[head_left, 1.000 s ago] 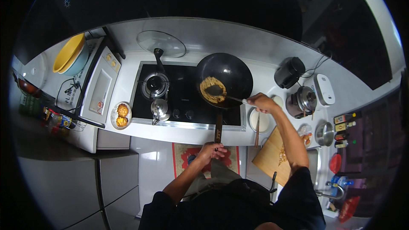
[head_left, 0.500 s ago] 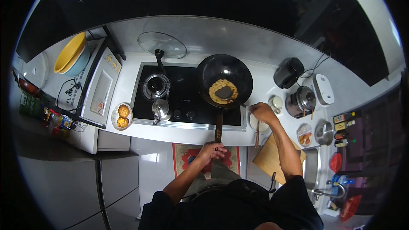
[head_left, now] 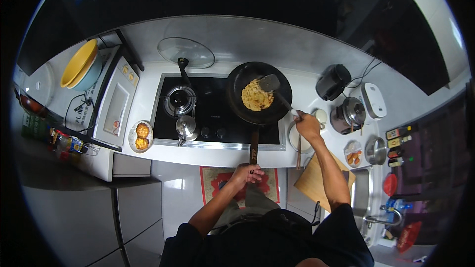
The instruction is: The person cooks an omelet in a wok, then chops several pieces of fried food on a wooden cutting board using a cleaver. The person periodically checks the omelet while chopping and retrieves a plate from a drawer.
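Observation:
A black wok [head_left: 241, 71] sits on the right side of the gas cooktop [head_left: 213, 96]. My left hand [head_left: 246, 175] is closed round the end of its long brown handle. Inside lies a heap of yellowish-brown shredded food [head_left: 255, 98], gathered a little left of the middle. A dark spatula [head_left: 269, 83] with a pale handle is in my right hand [head_left: 308, 126]; its blade touches the upper right side of the heap. Just below that hand stands a white bowl [head_left: 295, 141] with a pair of chopsticks [head_left: 299, 155] laid across it.
Left on the cooktop are an empty burner [head_left: 179, 100] and a metal kettle [head_left: 185, 127]. A plate [head_left: 133, 141] holds two browned patties. A glass lid [head_left: 168, 52] leans at the back wall. At right are a pot [head_left: 341, 118], a cutting board [head_left: 316, 183] and the sink [head_left: 362, 188].
The spatula blade has moved from the middle of the food up to its upper right edge. The flat round of food is now a more bunched heap. My left hand stays on the handle.

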Action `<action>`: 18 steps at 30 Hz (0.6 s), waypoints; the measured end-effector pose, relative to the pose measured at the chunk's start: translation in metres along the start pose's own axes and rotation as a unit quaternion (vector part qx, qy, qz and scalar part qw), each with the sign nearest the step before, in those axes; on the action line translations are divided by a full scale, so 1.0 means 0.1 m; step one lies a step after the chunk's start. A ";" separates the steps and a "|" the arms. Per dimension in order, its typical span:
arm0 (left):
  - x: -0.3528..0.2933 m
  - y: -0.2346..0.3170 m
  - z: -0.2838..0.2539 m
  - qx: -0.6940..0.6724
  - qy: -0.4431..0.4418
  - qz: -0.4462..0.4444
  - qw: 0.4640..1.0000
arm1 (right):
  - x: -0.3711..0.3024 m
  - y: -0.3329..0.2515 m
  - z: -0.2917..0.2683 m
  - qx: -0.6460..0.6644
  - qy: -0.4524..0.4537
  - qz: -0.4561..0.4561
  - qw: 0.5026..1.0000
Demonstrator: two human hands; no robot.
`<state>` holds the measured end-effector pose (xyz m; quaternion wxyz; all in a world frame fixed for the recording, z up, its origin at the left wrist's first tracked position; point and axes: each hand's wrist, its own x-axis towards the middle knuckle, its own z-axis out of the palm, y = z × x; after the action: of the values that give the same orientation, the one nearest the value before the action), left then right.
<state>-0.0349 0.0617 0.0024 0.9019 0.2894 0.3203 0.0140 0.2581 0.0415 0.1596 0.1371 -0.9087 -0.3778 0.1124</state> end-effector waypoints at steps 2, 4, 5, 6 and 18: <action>0.01 -0.01 0.01 -0.002 -0.009 0.005 1.000 | 0.01 0.05 -0.03 0.000 0.003 0.003 1.000; 0.00 0.00 0.03 -0.004 -0.015 0.008 1.000 | 0.02 0.08 0.00 0.016 -0.002 0.009 1.000; -0.03 0.01 0.04 -0.004 -0.016 0.010 1.000 | 0.03 0.10 0.05 0.034 -0.010 0.011 0.999; -0.05 0.03 0.06 -0.002 -0.009 0.009 1.000 | 0.03 0.10 0.10 0.052 -0.018 0.013 0.998; -0.39 -0.20 -0.19 -0.014 0.022 0.005 1.000 | -0.21 -0.21 0.28 0.164 -0.151 0.138 0.965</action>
<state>-0.0804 0.0467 0.0022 0.8983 0.2783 0.3388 0.0290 0.2209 0.0456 0.1422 0.2092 -0.8896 -0.2413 0.3265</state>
